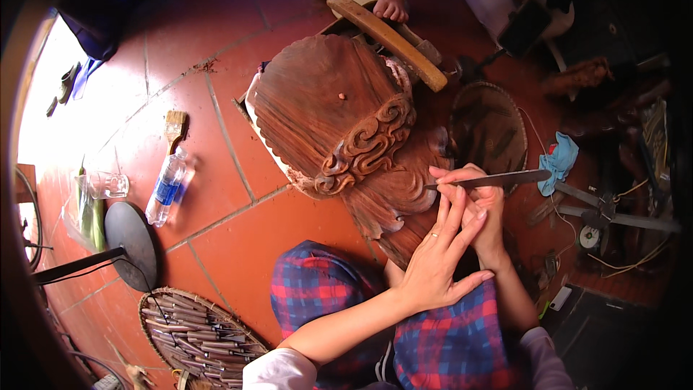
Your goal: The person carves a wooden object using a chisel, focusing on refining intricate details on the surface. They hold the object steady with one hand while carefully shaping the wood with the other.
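Observation:
My right hand (491, 222) grips a slim dark carving chisel (498, 180), whose thin tip points left, at the carved wood. Crossing in front of it, my left hand (440, 253) has its fingers stretched out and thumb apart, with a ring on one finger. Its fingertips lie close by the chisel's front end, against the right hand; whether they touch the blade I cannot tell. Beneath the tip is a reddish-brown wooden piece (386, 198) with flowing carved grooves. Beyond it, a broad panel (310, 94) with a scalloped edge carries raised scrollwork (375, 137).
A basket of chisels (206, 336) stands at lower left, near a round black base (131, 245). Further off lie a plastic bottle (166, 191), brush (175, 126) and glass (110, 185). Another person's foot (392, 3) is by a wooden bar (390, 40). A round basket (523, 126) sits right.

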Motion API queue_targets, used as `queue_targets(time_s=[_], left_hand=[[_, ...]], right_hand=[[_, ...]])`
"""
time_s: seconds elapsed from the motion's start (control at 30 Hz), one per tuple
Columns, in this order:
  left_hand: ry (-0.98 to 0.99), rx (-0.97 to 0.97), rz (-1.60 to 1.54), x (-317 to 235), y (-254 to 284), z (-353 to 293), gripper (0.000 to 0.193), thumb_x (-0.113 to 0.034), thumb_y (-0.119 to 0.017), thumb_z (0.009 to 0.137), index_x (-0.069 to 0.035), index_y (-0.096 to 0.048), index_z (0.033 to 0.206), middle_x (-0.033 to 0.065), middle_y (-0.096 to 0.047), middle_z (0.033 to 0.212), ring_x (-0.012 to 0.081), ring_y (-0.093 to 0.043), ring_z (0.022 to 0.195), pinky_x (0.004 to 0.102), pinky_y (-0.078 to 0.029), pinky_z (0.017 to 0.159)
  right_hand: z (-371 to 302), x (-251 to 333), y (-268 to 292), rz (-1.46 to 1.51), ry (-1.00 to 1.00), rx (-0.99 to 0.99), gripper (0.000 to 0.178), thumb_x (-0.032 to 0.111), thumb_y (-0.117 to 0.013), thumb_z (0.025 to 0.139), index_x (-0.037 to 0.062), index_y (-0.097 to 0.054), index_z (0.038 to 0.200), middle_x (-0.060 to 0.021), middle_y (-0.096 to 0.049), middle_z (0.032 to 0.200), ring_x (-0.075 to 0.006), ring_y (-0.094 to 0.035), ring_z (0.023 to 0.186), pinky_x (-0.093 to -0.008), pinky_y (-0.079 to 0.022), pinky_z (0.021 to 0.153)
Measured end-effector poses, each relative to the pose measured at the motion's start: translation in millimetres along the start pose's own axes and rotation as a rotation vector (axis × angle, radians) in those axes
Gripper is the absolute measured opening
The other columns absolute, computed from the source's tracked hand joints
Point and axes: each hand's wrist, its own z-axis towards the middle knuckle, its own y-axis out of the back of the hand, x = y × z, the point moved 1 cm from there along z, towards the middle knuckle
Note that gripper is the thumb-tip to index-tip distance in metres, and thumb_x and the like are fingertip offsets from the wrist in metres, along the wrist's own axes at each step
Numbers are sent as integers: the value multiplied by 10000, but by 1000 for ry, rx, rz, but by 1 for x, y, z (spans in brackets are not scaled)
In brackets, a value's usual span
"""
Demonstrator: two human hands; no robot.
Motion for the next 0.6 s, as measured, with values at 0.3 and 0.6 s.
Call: queue_targets(time_s=[0.3, 0.6], left_hand=[[-4, -22, -7, -3, -1, -6, 835, -406, -743, 797, -70, -351, 1454, 336, -51, 1537, 538, -66, 1409, 528, -231, 1118], [-25, -74, 9, -6, -4, -11, 848, -407, -748, 791, -76, -343, 1459, 348, -29, 1532, 541, -57, 1409, 536, -216, 1120]], right_hand=[[-5, 9, -6, -20, -26, -5, 83, -25, -666, 794, -9, -697, 869, -96, -685, 924, -256, -653, 1025, -322, -514, 815], [-8, 14, -11, -17, -61, -12, 72, -28, -633, 842, -33, -682, 895, -99, -694, 977, -241, -655, 1023, -293, -515, 825]])
